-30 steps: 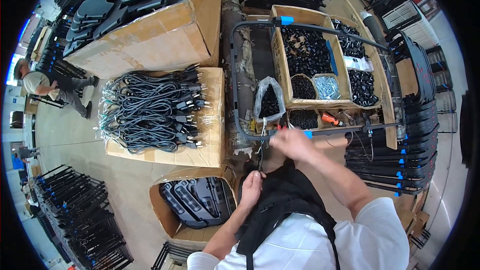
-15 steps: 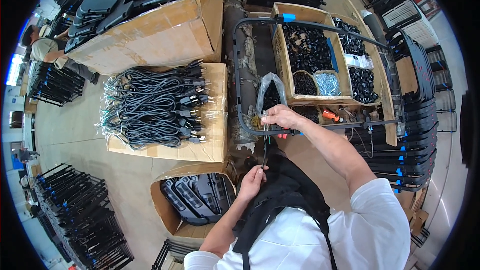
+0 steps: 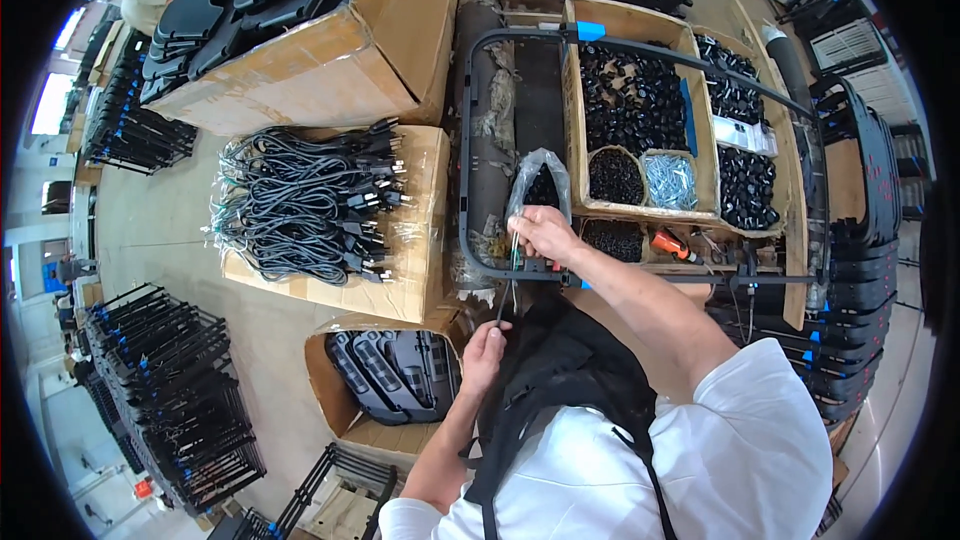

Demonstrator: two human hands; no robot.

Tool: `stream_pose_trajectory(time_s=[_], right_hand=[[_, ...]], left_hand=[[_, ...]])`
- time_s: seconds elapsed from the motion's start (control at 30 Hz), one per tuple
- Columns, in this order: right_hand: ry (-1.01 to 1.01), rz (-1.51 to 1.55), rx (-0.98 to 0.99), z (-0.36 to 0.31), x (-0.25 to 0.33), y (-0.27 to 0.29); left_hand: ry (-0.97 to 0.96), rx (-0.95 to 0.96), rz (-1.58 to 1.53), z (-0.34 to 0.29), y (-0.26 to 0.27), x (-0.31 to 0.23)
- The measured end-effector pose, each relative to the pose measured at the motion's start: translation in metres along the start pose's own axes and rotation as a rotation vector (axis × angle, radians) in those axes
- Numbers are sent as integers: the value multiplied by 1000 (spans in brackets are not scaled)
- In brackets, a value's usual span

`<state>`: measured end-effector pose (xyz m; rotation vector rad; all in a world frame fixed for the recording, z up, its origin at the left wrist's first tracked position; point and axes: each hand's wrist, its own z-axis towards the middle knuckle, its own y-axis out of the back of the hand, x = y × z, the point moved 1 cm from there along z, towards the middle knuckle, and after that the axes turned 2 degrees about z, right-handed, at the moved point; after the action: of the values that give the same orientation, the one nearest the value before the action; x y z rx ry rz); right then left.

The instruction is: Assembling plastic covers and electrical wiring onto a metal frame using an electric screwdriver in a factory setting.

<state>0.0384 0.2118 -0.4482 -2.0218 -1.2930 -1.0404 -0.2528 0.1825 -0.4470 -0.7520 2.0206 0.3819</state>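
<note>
While the left hand pinches a thin dark electrical cord, the right hand grips its slender pale-and-green wires, the cord stretching between them near a black metal-tube frame.

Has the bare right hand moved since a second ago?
Yes. The right hand has moved left and forward: from the near rail of the black tubular metal frame to inside its outline.
</note>
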Motion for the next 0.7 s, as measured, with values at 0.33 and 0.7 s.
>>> stream_pose_trajectory(time_s=[0.33,0.7], right_hand=[[158,408,-185,3,15,12],[116,-77,-38,1,20,-6]], left_hand=[[45,-240,-267,52,-37,-46],[-15,-184,-203,63,-33,-46]])
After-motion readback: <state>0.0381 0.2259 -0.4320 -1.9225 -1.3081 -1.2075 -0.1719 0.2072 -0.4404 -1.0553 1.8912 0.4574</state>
